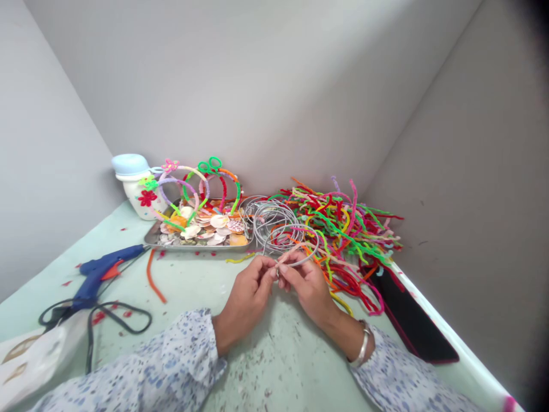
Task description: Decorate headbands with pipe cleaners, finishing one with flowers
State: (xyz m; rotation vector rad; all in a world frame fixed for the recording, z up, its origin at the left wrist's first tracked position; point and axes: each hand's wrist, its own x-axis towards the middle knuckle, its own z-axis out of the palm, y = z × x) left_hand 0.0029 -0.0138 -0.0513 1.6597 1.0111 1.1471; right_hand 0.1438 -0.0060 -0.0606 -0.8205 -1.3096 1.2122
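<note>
Both my hands are close together at the table's middle. My left hand (pixel 246 292) and my right hand (pixel 306 286) pinch a thin grey wire hoop (pixel 295 247) at its ends, and a pale strand seems to lie along it. Just behind my fingers is a bundle of similar grey wire hoops (pixel 270 223). To the right, my right hand is nearest a tangled heap of multicoloured pipe cleaners (pixel 338 229). A metal bangle circles my right wrist.
A steel tray (pixel 193 248) of seashells stands behind my left hand, with pipe-cleaner hoops (pixel 201 183) and a blue-lidded white jar (pixel 137 189) behind it. On the left lie a blue glue gun (pixel 100 274), its black cord and an orange pipe cleaner (pixel 152 280). A black phone (pixel 412 315) lies right.
</note>
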